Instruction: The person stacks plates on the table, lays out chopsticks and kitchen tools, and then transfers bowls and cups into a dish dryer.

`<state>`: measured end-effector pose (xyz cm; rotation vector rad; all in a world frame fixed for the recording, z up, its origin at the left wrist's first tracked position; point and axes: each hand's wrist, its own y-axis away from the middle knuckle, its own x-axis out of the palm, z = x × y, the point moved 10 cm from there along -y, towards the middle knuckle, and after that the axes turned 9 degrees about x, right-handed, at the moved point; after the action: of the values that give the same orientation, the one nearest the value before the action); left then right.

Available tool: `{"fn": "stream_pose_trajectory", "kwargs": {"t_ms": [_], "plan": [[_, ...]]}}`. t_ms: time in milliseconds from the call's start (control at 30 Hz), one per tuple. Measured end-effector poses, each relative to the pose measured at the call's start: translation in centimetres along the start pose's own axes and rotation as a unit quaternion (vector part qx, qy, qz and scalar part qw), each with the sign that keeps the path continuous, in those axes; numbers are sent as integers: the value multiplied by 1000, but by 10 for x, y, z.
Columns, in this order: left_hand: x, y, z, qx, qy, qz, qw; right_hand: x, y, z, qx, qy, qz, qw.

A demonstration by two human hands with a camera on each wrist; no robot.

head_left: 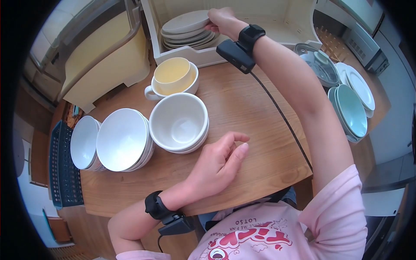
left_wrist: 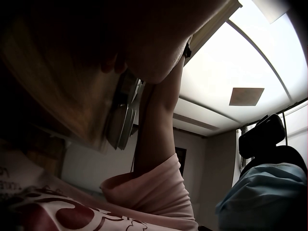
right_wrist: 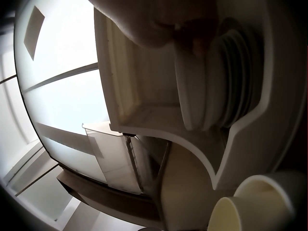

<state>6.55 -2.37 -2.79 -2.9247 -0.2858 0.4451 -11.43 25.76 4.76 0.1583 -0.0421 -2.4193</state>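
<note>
My right hand (head_left: 223, 19) reaches into a cream open-fronted cabinet (head_left: 190, 55) and pinches the right rim of a white plate (head_left: 186, 21). This plate lies slightly tilted on top of a stack of plates (head_left: 184, 42). In the right wrist view the fingers are in shadow at the edge of the plate (right_wrist: 187, 91). My left hand (head_left: 214, 167) hovers over the front of the wooden table, fingers loosely bent, holding nothing. Nearest to it is a stack of deep white bowls (head_left: 180, 123). The left wrist view is dark and shows mostly the underside of the hand.
Left of the deep bowls stand two more stacks of white bowls (head_left: 121, 141). A yellow cup (head_left: 172, 71) sits in a white cup behind them. Green bowls (head_left: 352, 110), white plates (head_left: 362, 86) and a glass lid (head_left: 318, 69) are at the right. A blue basket (head_left: 65, 169) borders the left.
</note>
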Motion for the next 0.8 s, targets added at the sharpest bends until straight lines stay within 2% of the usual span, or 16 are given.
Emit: {"fn": "stream_pose_trajectory", "kwargs": {"t_ms": [267,500,800], "plan": [[1,-1,-2,2,11,2,1000,-5,-13,-8,-17,29,-83,996],[1,0,-2,0,7,3,1000,-2,-25,-16,-15,52,-66,996],[2,0,-3,8,7,1,1000,1,-6,-18,-5,119,-80,990]]}}
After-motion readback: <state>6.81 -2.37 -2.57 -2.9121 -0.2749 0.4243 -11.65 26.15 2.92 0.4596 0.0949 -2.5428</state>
